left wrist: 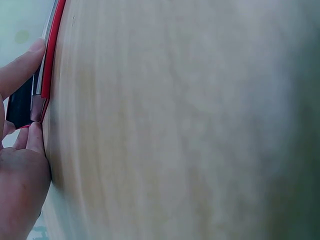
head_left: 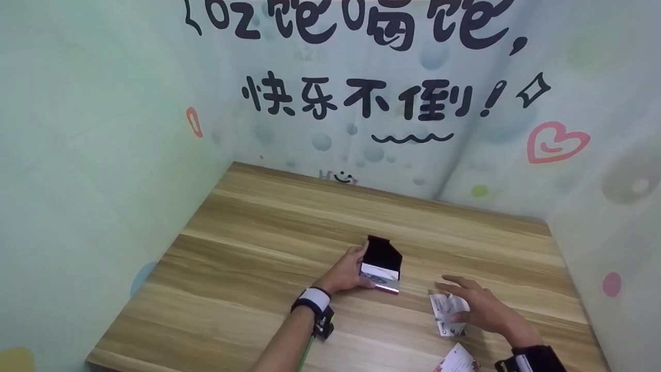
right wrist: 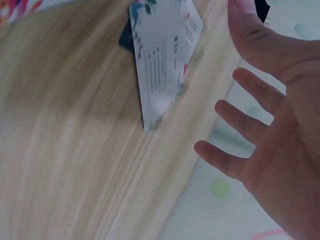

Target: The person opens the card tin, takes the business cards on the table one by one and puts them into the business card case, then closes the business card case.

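Open case (head_left: 382, 250), near the middle of the worktop (head_left: 248, 248), with the left hand (head_left: 345, 273) clamped on its left side, lid raised. It looks stiff, light and probably slick, best held by its side edges. Its tray (head_left: 380, 279) shows a pale, shiny face; whether card or bare lining cannot be told. The right hand (head_left: 483, 306), fingers apart and holding nothing, hovers over loose cards (head_left: 443, 312), seemingly thin and bendable, best lifted by an edge. Another card (head_left: 457, 360) lies nearer the person
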Demonstrator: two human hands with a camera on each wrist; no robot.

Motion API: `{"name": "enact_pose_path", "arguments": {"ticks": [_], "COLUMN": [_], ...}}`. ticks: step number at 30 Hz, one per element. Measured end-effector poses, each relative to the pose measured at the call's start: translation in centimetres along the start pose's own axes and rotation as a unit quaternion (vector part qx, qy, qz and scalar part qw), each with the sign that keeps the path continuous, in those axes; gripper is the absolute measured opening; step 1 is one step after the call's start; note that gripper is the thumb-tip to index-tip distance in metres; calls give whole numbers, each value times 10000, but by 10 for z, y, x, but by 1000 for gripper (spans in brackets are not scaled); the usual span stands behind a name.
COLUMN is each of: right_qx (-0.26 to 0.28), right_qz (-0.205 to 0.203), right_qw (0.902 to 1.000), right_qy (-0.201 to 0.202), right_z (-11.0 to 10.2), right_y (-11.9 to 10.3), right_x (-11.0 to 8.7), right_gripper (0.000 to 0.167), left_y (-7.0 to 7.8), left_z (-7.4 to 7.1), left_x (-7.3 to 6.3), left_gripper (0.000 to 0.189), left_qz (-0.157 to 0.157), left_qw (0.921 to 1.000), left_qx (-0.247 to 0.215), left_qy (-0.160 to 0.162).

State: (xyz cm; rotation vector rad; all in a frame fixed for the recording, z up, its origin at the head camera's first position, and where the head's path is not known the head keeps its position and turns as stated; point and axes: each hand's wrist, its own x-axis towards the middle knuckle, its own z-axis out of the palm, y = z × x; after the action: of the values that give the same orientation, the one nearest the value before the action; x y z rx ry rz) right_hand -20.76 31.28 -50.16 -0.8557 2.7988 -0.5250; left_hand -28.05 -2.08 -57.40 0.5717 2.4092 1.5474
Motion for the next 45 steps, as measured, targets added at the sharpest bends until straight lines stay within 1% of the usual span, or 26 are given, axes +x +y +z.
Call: {"name": "enact_pose_path", "arguments": {"ticks": [5,11,13,16,21,25,30,32,35,41,45], "right_qx": [-150,-199,-273,-327,-389,-588,-811,-911,-1003,-830,-914], "right_qz": [-161,-179,-288,-343,-149,-159,12,24,-113,-409,-555], "right_qw": [9997,9995,9992,9989,9991,9981,9966,9957,9944,9937,9911], "right_qy": [-79,-178,-103,-45,-52,73,142,185,306,629,796], "right_z": [-1,4,7,13,18,19,17,18,18,19,20], "right_y": [7,15,19,23,26,25,26,27,31,37,40], "right_x": [-10,-20,-21,-23,-25,-25,-25,-26,-27,-30,-28], "right_gripper": [77,82,80,75,66,65,68,68,65,51,43], "left_y": [-2,-3,-3,-2,-1,0,0,1,1,-1,0], "left_z": [1,1,1,2,2,1,1,0,-1,0,0], "left_x": [-1,-2,-2,-3,-4,-3,-3,-3,-2,1,1], "left_gripper": [112,112,113,113,113,113,113,113,113,113,113], "left_qz": [-23,-26,-40,-65,-82,-104,-112,-114,-59,124,79], "left_qw": [10000,10000,10000,9999,10000,9999,9999,9999,10000,9999,10000], "left_qx": [-27,36,61,80,44,24,41,45,49,39,20], "left_qy": [-39,3,13,1,-2,-8,4,15,21,18,14]}}
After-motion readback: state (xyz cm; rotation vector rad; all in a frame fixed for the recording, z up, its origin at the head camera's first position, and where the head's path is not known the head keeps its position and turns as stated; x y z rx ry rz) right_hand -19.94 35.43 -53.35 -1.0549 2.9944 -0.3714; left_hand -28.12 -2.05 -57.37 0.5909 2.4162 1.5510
